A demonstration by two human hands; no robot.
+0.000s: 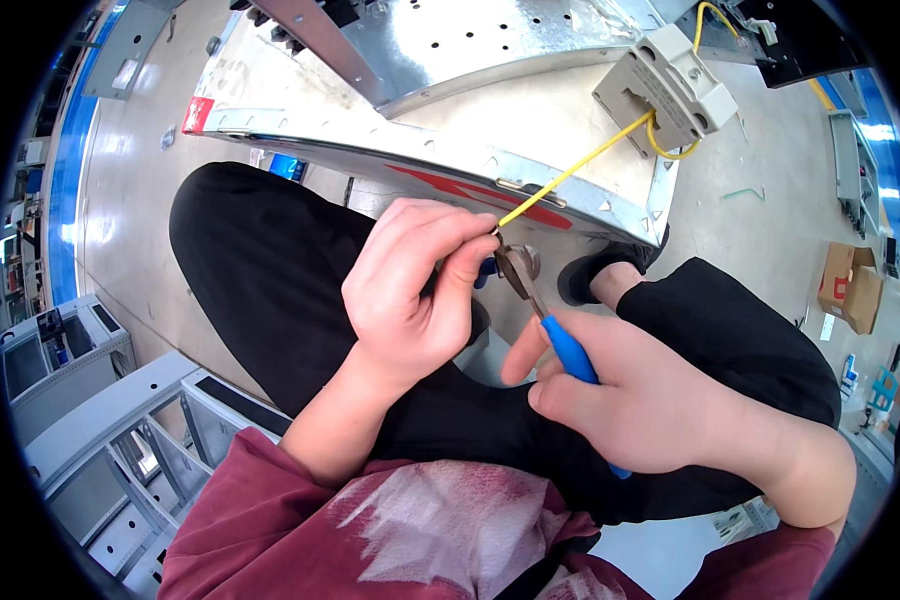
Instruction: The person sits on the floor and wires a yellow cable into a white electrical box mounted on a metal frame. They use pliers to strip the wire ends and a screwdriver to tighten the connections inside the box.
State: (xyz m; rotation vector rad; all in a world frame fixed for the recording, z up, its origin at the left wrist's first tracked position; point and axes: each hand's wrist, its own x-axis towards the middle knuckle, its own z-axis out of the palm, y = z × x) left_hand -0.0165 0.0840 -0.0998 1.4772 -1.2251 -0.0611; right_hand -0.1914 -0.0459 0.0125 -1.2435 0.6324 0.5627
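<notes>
Grey sheet-metal cabinets, at least two, stand at the far left on the pale floor, boxy and smooth. One galvanised metal panel, shiny and drilled with small round holes, lies across the top, its folded edge marked with red. Two black-trousered knees frame the middle.

One left hand is curled nearly closed, thumb and forefinger pinching the end of a single thin yellow wire. That wire runs taut up and right from the fingertips, over the panel's edge, to one beige plastic block-shaped component resting on the panel; a second yellow loop curves below that block.

One pair of pliers, with dull metal jaws and blue rubbery handles, has its jaws right at the pinched wire end. One right hand is wrapped closed around those handles, forefinger stretched along them.

Two brown cardboard boxes sit at the far right.
</notes>
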